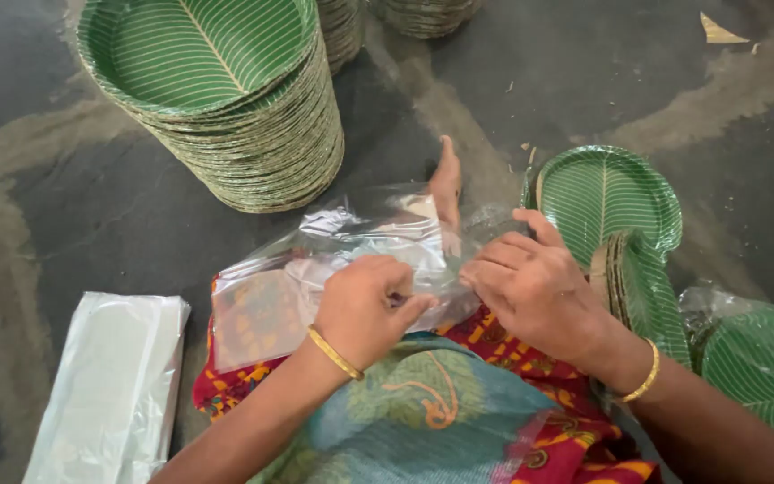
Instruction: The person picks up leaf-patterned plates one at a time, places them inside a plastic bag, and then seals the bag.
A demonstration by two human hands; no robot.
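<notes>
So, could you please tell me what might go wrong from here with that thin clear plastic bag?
Both hands, left and right, pinch the thin clear plastic bag at its edge; the film could tear or slip from the grip. The small set of green leaf-print paper plates leans on edge by the right wrist; a nudge might topple it.

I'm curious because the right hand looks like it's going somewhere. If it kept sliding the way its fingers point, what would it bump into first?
The right hand points left, toward the left hand. It would probably meet the clear plastic bag pinched between them first, then the left hand's fingers, though the depth is hard to judge.
</notes>
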